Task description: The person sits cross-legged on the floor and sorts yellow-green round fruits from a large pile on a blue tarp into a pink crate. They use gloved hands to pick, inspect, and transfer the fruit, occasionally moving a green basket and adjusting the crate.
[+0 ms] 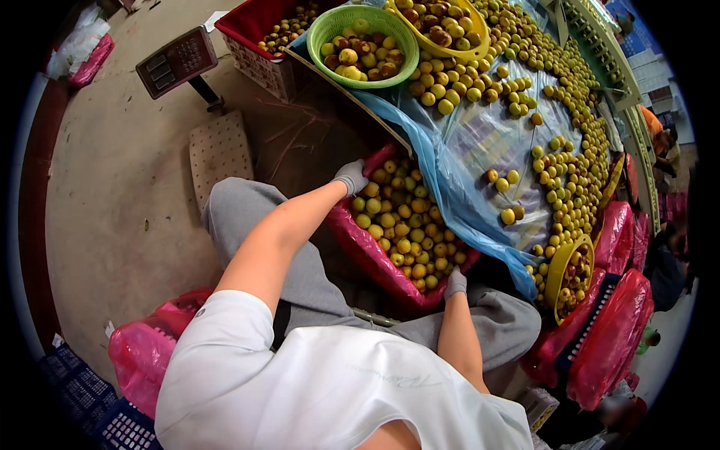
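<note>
A crate lined with pink plastic (360, 244) and filled with yellow-green jujube-like fruit (416, 236) sits between my knees, against the table's edge. My left hand (353, 176), in a grey glove, grips its far left rim. At the near right corner, my right hand (456, 283), gloved too, holds the rim; its fingers are partly hidden. Beyond the crate, loose fruit (568, 180) lies on the plastic-covered table (478, 146). A green basket (363, 79) and a yellow basket (481, 50) of browner fruit stand at its far side, another yellow basket (557, 275) at the right.
A scale with a display (177, 62) and a dotted platform (221, 152) stands on the floor at left. Behind it is a red-lined crate (253, 62). Pink-lined crates (610, 337) are at right, pink plastic (140, 354) and blue crates (79, 388) at lower left. People sit at far right.
</note>
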`<state>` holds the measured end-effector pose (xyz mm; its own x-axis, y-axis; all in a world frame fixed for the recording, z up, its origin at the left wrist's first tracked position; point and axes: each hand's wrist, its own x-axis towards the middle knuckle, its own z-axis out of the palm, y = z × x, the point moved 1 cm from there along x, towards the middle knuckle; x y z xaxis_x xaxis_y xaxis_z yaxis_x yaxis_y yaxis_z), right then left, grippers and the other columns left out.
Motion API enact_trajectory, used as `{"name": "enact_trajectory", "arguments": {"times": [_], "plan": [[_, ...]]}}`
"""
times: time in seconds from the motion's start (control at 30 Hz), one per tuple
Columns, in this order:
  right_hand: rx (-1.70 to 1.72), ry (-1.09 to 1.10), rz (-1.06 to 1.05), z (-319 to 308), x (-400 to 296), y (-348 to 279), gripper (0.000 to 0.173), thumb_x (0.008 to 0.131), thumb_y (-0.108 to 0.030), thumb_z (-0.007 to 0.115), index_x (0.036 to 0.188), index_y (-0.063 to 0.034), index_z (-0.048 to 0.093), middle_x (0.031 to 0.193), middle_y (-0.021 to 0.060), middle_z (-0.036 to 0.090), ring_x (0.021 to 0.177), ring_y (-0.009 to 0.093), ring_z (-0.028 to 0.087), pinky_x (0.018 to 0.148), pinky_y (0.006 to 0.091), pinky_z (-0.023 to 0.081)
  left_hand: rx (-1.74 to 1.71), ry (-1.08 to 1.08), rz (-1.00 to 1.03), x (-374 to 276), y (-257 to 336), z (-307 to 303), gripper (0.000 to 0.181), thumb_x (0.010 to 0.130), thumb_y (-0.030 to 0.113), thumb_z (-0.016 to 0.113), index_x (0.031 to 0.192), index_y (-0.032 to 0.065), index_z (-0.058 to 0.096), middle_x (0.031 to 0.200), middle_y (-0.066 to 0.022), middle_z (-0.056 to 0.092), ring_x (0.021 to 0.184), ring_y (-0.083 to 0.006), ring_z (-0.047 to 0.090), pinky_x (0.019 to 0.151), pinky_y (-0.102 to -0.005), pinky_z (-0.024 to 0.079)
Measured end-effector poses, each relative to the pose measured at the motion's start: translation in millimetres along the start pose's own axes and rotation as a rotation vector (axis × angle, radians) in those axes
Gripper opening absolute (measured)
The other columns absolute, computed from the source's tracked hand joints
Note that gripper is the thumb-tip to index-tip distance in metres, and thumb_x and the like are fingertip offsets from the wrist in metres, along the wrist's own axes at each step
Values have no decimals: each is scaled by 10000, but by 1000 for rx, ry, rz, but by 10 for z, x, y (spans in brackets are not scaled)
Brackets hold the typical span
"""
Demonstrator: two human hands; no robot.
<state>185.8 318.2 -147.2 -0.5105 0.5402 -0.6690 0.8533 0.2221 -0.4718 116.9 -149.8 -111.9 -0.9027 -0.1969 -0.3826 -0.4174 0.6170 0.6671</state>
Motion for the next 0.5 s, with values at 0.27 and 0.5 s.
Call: {"name": "enact_trajectory", "arguments": {"times": [0.27, 0.5], "plan": [[53, -257, -103, 417, -362, -412, 583, 939, -403, 568, 1201, 118, 557, 1085, 141, 621, 889, 238, 586, 802, 406, 497, -58, 72, -152, -154, -721, -517, 418, 703, 191, 646, 1083, 16, 665, 1077, -255, 674, 1048, -403, 644, 903, -416, 514], [81, -618, -145, 1549, -1083, -953, 518, 941, -383, 573, 1195, 68, 546, 1029, 124, 616, 853, 243, 587, 714, 391, 491, -9, 235, -206, -817, -1353, -1992, 303, 677, 194, 716, 924, 25, 672, 892, -200, 692, 840, -312, 664, 786, -377, 523]]}}
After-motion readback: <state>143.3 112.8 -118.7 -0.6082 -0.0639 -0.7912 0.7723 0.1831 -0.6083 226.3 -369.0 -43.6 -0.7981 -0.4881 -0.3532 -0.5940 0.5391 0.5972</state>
